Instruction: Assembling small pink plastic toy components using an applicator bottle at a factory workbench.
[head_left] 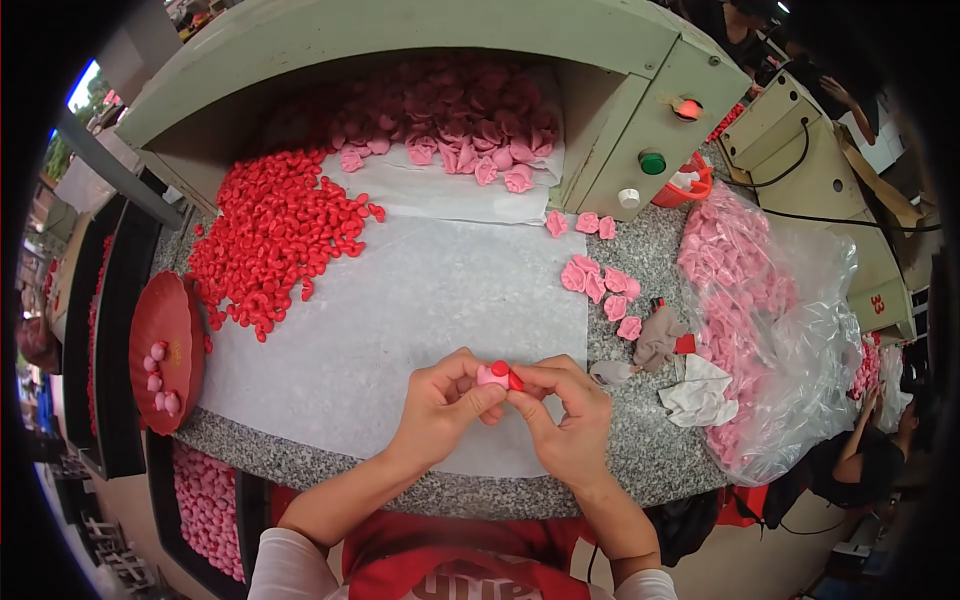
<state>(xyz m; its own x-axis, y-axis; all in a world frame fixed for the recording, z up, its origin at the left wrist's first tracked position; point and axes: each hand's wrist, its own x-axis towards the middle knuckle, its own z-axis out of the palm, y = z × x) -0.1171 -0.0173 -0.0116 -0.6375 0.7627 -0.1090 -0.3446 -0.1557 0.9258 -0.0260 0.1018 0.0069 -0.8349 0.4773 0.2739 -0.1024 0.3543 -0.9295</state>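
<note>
Above the white sheet [400, 300], near its front edge, my left hand [442, 402] pinches a small pink piece [487, 377] with a red bit [499, 368] on its top. My right hand [568, 412] comes in from the other side, thumb and forefinger closed on a small red piece [516, 382] that touches the pink one. The fingertips partly hide where the pieces meet. To the left lies a big heap of glossy red pieces [285, 225]. Several pink ruffled petal-like pieces [595, 280] lie beyond my right hand.
A pale green machine housing [420, 38] spans the back, with ruffled pink pieces [470, 120] inside. A red plate [175, 330] with pink-and-red balls stands left. Right, on the granite top [640, 440], are a crumpled cloth [700, 392], a clear bag [800, 340] and a red basket [690, 185].
</note>
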